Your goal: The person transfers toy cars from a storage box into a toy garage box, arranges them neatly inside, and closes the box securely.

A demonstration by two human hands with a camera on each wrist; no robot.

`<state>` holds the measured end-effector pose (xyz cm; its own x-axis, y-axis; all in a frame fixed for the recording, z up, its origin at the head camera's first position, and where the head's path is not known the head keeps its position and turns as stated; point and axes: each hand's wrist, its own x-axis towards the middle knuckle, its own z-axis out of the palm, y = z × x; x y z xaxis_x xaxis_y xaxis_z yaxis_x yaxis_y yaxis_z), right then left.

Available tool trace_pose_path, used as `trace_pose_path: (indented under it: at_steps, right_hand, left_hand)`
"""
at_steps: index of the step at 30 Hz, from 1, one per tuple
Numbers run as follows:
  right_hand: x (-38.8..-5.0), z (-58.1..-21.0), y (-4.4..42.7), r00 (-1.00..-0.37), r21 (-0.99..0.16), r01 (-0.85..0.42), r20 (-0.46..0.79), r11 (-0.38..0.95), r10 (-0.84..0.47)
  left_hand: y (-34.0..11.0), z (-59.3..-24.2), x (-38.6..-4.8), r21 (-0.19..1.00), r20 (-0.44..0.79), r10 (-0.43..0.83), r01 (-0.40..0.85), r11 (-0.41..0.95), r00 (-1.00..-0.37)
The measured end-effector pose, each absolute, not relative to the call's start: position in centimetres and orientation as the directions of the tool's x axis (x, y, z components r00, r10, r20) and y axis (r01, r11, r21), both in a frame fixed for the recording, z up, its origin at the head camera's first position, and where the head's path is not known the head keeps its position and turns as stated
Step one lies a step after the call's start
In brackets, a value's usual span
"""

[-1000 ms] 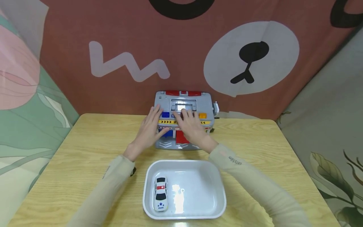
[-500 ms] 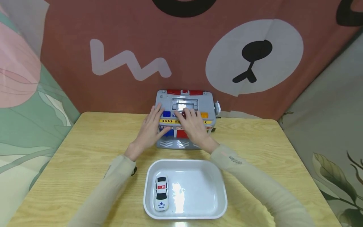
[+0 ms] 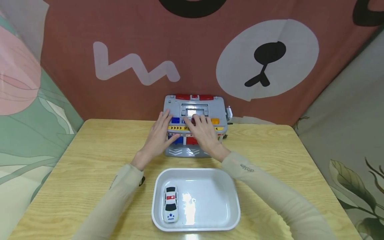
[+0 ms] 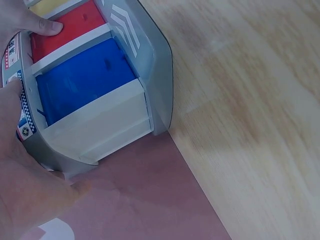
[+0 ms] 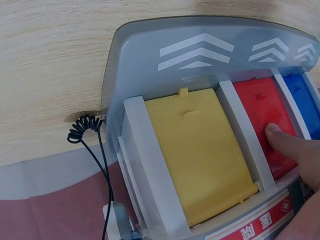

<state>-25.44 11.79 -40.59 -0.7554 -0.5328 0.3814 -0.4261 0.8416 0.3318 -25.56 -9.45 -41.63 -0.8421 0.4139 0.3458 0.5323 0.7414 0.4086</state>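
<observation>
Okay, bear-print cloth [image 3: 135, 33] hangs behind the wooden table [image 3: 99, 160]; white tray [image 3: 210, 200] sits at the near side; grey toy garage [image 3: 195, 108] stands beyond it, near the far edge; left hand [image 3: 156, 135] rests on the garage's left side, fingers straight, thumb apart; right hand [image 3: 206, 135] lies over its front edge, fingers extended, thumb apart; police car [image 3: 171, 204] sits in the tray's left part; red door [image 5: 260, 107], between yellow door [image 5: 200, 160] and blue door [image 5: 304, 102], has the right thumb on it; coiled black cord [image 5: 80, 129] just beside.
</observation>
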Motion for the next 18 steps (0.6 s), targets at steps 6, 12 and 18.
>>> trace_pose_path:
  at_steps: [6, 12, 18]
  right_hand:
    - [-25.43, -40.61, 11.63, -0.755, 0.335, -0.42, 0.387, 0.844, -0.529]
    - [-25.56, -40.63, 11.5, -0.761, 0.333, -0.41, 0.389, 0.849, -0.519]
    - [-25.32, -40.75, 11.65, -0.761, 0.329, -0.419, 0.381, 0.846, -0.525]
  left_hand:
    - [-9.51, -41.58, -25.54, 0.41, 0.341, 0.412, 0.528, 0.743, -0.845]
    - [-9.61, -41.67, -25.75, 0.406, 0.351, 0.414, 0.535, 0.741, -0.84]
    - [-9.6, -41.79, -25.66, 0.407, 0.351, 0.418, 0.538, 0.738, -0.838]
